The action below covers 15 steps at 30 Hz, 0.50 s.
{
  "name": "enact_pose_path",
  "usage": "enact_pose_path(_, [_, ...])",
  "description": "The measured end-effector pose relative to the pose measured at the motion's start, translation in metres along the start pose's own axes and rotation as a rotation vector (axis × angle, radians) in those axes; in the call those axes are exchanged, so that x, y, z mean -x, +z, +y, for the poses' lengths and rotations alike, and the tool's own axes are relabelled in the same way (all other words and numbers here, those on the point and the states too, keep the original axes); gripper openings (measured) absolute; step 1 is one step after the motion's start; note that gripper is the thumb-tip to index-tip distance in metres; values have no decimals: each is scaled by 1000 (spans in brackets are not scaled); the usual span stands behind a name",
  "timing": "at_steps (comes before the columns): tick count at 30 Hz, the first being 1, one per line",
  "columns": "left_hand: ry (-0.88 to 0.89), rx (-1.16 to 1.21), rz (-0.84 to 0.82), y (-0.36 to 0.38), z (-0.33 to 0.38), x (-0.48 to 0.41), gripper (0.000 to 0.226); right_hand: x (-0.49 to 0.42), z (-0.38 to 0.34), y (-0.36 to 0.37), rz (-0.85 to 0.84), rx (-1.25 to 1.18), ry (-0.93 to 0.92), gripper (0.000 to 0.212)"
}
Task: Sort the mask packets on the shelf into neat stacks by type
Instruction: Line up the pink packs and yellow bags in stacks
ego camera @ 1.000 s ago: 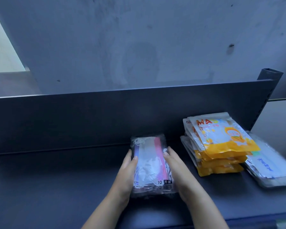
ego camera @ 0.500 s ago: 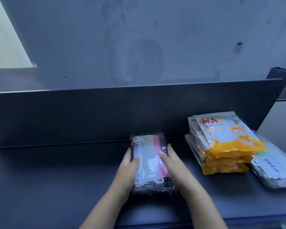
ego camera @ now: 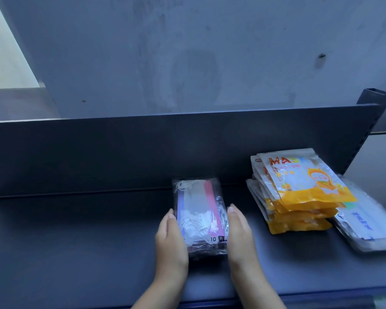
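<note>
A stack of clear packets holding pastel masks (ego camera: 198, 210) lies flat on the dark shelf (ego camera: 76, 241), near its middle. My left hand (ego camera: 171, 241) rests flat against the stack's left side and my right hand (ego camera: 239, 237) against its right side, fingers straight and together, pressing the stack between them. To the right stands a stack of orange and white MASK packets (ego camera: 299, 192). Further right lies a pile of white packets with blue print (ego camera: 370, 221), cut off by the frame edge.
A low dark back panel (ego camera: 143, 152) runs behind the shelf, with a grey wall above it. A slotted upright post (ego camera: 370, 112) stands at the back right. The shelf's front edge (ego camera: 321, 297) runs along the bottom.
My fingers have slid off the top of the clear packets to their sides. The stack now lies a little closer to the back panel. The other piles have not moved.
</note>
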State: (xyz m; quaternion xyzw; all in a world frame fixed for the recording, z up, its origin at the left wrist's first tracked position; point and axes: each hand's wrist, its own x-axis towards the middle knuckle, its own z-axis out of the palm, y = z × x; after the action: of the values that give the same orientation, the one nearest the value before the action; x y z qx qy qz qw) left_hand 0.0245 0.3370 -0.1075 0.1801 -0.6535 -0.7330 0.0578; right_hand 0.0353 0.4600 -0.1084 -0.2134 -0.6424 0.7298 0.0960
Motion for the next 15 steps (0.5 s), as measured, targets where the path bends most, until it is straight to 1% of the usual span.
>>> enact_pose_path(4, [-12,1,16,2,5,-6,42,-1,-1,6,26,-24,2,46])
enact_pose_path(11, [-5,-11,5,-5,6,-4,40,-5,1,4,42,64,-30,47])
enact_pose_path(15, [-23,-28,17,-8,3,-8,40,-7,-2,4,26,61,-13,47])
